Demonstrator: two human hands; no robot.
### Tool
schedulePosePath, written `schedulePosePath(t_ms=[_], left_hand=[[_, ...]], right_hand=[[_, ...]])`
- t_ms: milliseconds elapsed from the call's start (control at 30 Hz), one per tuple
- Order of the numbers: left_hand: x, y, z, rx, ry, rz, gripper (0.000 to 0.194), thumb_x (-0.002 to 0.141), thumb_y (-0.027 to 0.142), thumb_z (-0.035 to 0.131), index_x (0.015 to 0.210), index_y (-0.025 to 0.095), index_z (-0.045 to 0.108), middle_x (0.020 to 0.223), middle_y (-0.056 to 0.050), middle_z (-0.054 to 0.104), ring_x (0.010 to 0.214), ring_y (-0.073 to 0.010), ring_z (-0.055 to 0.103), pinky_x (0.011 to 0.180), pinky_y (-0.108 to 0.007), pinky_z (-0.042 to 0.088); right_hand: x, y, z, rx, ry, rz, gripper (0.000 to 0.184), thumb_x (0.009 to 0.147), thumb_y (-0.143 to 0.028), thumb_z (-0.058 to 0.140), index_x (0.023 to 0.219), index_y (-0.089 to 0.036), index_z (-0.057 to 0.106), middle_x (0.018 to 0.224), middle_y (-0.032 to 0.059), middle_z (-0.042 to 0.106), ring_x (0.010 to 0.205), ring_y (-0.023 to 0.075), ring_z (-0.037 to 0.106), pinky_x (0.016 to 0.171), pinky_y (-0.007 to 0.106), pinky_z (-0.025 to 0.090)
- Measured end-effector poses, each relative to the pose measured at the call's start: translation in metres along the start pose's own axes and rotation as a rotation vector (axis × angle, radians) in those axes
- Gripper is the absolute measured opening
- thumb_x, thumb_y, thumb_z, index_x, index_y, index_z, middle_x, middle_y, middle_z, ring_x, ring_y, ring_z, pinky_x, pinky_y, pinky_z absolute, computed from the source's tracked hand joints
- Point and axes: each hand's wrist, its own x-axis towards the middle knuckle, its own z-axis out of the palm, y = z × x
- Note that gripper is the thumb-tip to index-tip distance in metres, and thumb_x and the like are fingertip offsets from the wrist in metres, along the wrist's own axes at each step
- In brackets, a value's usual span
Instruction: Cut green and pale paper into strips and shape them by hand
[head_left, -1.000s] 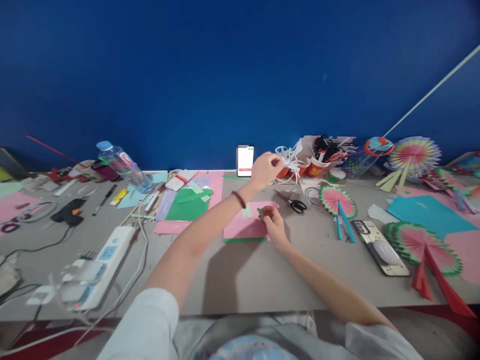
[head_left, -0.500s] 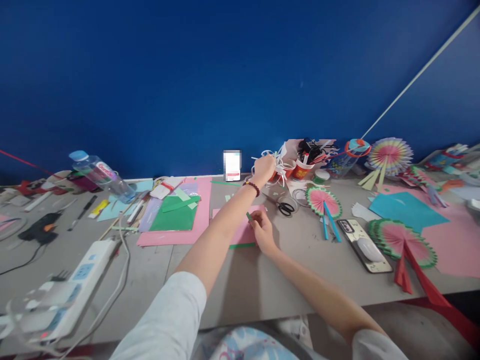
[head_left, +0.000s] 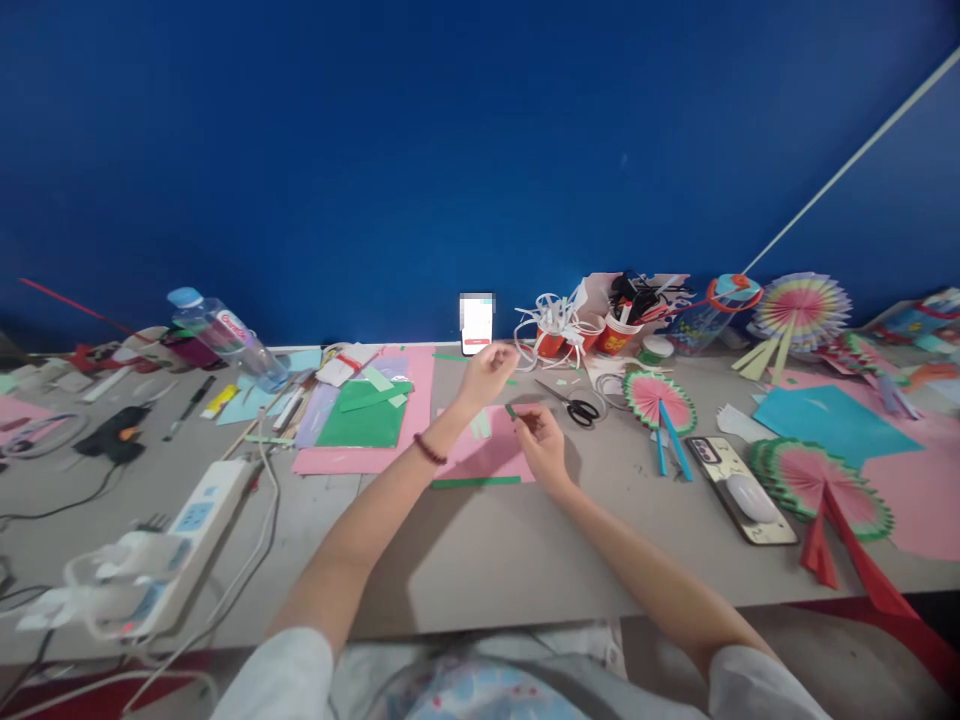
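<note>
- my right hand has its fingers clamped on a small dark green paper strip, held over the right part of a pink paper sheet.
- my left hand hovers past the far edge of that sheet, just in front of an upright phone with a lit screen; its fingers are curled inward, and i cannot tell whether the tips meet or grip anything.
- the pink sheet lies flat on the grey worktop, with pale green paper pieces on it and a long green paper strip along its near edge.
- to the left i see a green sheet in clear wrap, resting on a larger pink sheet.
- to the right, black-handled scissors lie near a round pink and green pleated paper fan with blue paper handles.
- behind the scissors, white paper strips spill out of red cups.
- further right, a white computer mouse sits on a patterned phone.
</note>
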Motion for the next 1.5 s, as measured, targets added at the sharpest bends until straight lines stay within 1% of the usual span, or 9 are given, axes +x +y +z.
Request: schedulePosePath(t_ms=[133, 233, 433, 600, 900, 1067, 1167, 1300, 1500], left_hand=[[-0.077, -0.028, -0.041, -0.167, -0.09, -0.316, 0.039, 0.081, 0.053, 0.052, 0.066, 0.017, 0.054, 0.052, 0.003, 0.046, 0.046, -0.0082, 0.041, 0.044, -0.021, 0.029], [-0.112, -0.036, -0.053, -0.228, -0.144, -0.379, 0.044, 0.077, 0.058, 0.054, 0.065, 0.016, 0.055, 0.055, 0.003, 0.048, 0.047, -0.0083, 0.043, 0.043, -0.02, 0.029], [-0.133, -0.034, -0.05, -0.36, -0.038, -0.419, 0.041, 0.072, 0.053, 0.064, 0.06, 0.017, 0.048, 0.05, 0.007, 0.037, 0.045, -0.0058, 0.032, 0.041, -0.02, 0.023], [-0.135, -0.042, -0.048, -0.363, -0.024, -0.411, 0.028, 0.069, 0.043, 0.066, 0.066, 0.017, 0.055, 0.051, 0.006, 0.043, 0.045, -0.0063, 0.035, 0.043, -0.02, 0.026], [-0.136, -0.051, -0.045, -0.272, 0.16, -0.24, 0.015, 0.069, 0.03, 0.062, 0.064, 0.017, 0.056, 0.057, 0.004, 0.048, 0.052, -0.0085, 0.042, 0.05, -0.021, 0.033], [-0.135, -0.049, -0.049, -0.235, 0.235, -0.216, 0.015, 0.073, 0.03, 0.061, 0.067, 0.018, 0.056, 0.061, 0.003, 0.049, 0.055, -0.0094, 0.044, 0.052, -0.021, 0.035], [-0.134, -0.047, -0.053, -0.174, 0.193, -0.152, 0.014, 0.076, 0.031, 0.059, 0.07, 0.018, 0.056, 0.065, 0.002, 0.051, 0.057, -0.01, 0.045, 0.054, -0.021, 0.036], [-0.136, -0.042, -0.056, 0.032, 0.078, 0.031, 0.009, 0.08, 0.023, 0.054, 0.073, 0.018, 0.057, 0.074, 0.0, 0.054, 0.06, -0.0099, 0.046, 0.057, -0.022, 0.037], [-0.143, -0.04, -0.052, 0.208, -0.057, 0.145, 0.012, 0.085, 0.022, 0.049, 0.08, 0.019, 0.059, 0.079, -0.002, 0.055, 0.06, -0.0106, 0.045, 0.057, -0.023, 0.038]], right_hand=[[0.0, -0.007, -0.004, -0.285, -0.052, -0.35, 0.01, 0.081, -0.016, 0.054, 0.086, -0.022, 0.06, 0.081, 0.0029, 0.065, 0.07, 0.016, 0.059, 0.068, 0.031, 0.049], [-0.003, -0.01, -0.004, -0.429, -0.166, -0.618, 0.014, 0.083, -0.011, 0.053, 0.085, -0.023, 0.061, 0.083, 0.0046, 0.067, 0.08, 0.0185, 0.061, 0.073, 0.033, 0.05], [-0.012, -0.017, -0.002, -0.603, -0.395, -0.897, 0.016, 0.088, -0.01, 0.051, 0.091, -0.022, 0.061, 0.089, 0.0063, 0.069, 0.082, 0.0187, 0.062, 0.073, 0.033, 0.049], [-0.016, -0.017, -0.003, -0.664, -0.484, -0.972, 0.013, 0.089, -0.012, 0.053, 0.096, -0.021, 0.06, 0.095, 0.0085, 0.069, 0.086, 0.0201, 0.061, 0.077, 0.036, 0.05], [-0.016, -0.016, 0.004, -0.648, -0.452, -0.85, 0.024, 0.089, -0.017, 0.054, 0.112, -0.02, 0.053, 0.103, 0.0115, 0.066, 0.095, 0.0234, 0.061, 0.08, 0.039, 0.052], [-0.019, -0.02, 0.002, -0.611, -0.447, -0.726, 0.03, 0.088, -0.025, 0.056, 0.118, -0.022, 0.051, 0.107, 0.0116, 0.065, 0.102, 0.0262, 0.06, 0.085, 0.043, 0.051], [-0.02, -0.02, 0.002, -0.506, -0.431, -0.545, 0.032, 0.088, -0.029, 0.055, 0.119, -0.023, 0.051, 0.108, 0.0107, 0.063, 0.1, 0.0248, 0.06, 0.084, 0.041, 0.052], [-0.015, -0.017, 0.002, -0.341, -0.385, -0.287, 0.028, 0.088, -0.031, 0.052, 0.115, -0.022, 0.055, 0.107, 0.0094, 0.064, 0.09, 0.0207, 0.062, 0.078, 0.036, 0.054], [-0.008, -0.017, 0.003, -0.193, -0.572, -0.103, 0.014, 0.087, -0.032, 0.055, 0.085, -0.019, 0.063, 0.086, 0.005, 0.067, 0.083, 0.0182, 0.063, 0.075, 0.031, 0.051]])
